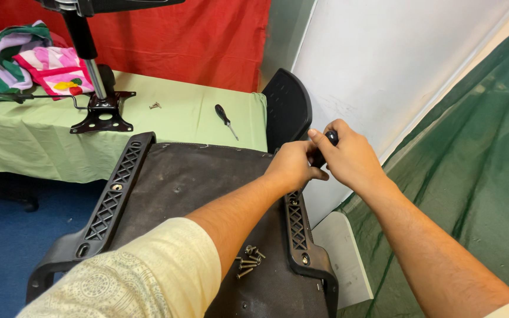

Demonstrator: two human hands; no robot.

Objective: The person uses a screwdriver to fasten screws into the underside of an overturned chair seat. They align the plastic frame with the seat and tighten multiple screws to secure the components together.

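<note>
An upturned office chair seat (189, 182) lies in front of me, its dark underside up, with a black plastic armrest bracket along each side (116, 191) (297, 227). My right hand (349, 156) is closed around a black screwdriver handle (331, 139) above the far end of the right bracket. My left hand (293, 165) sits just beside it, fingers curled at the tool's shaft and the bracket; what it pinches is hidden. A pile of several loose screws (247, 261) rests on the seat near my left forearm.
A green-covered table (166, 126) behind holds a chair base mechanism with its gas column (98, 109), a spare screwdriver (226, 119), a small screw (155, 105) and colourful cloth (25, 59). The black chair backrest (287, 109) stands against a white board. Green tarp on the right.
</note>
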